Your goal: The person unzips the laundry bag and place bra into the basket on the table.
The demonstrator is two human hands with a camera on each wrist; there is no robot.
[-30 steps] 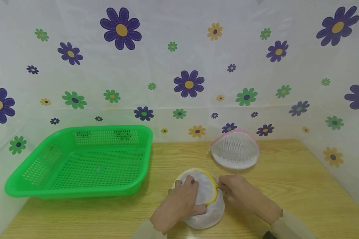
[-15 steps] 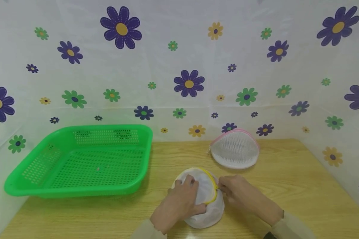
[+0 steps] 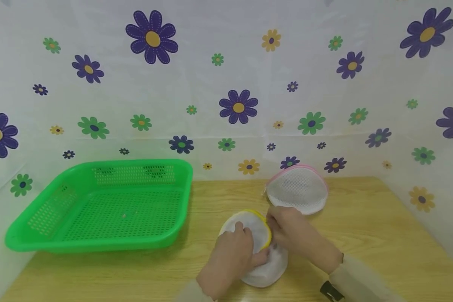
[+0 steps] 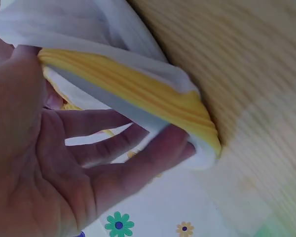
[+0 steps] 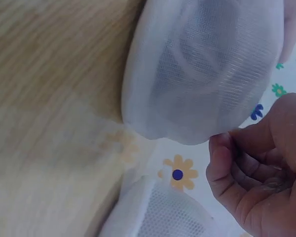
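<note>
Head view, clock from ctr: green plastic basket [image 3: 109, 243] at 8 o'clock, rounded-rect., perforated, couple tiny specks [image 3: 124, 215] on its floor. L hand [image 3: 232, 256] grips yellow-edged bag [image 3: 258, 235], rounded, sheer fine white mesh, on wood-grain table [image 3: 362, 218] btwn 5 & 6 o'clock; contents: can't tell. R hand [image 3: 290, 228] pinches its ~1 o'clock edge. Pink-edged bag [image 3: 296, 188], 4 o'clock: coarser mesh, domed.

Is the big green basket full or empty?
Nearly empty. In the head view, the green basket's holey bottom shows almost all over, with just a few tiny specks on it.
</note>
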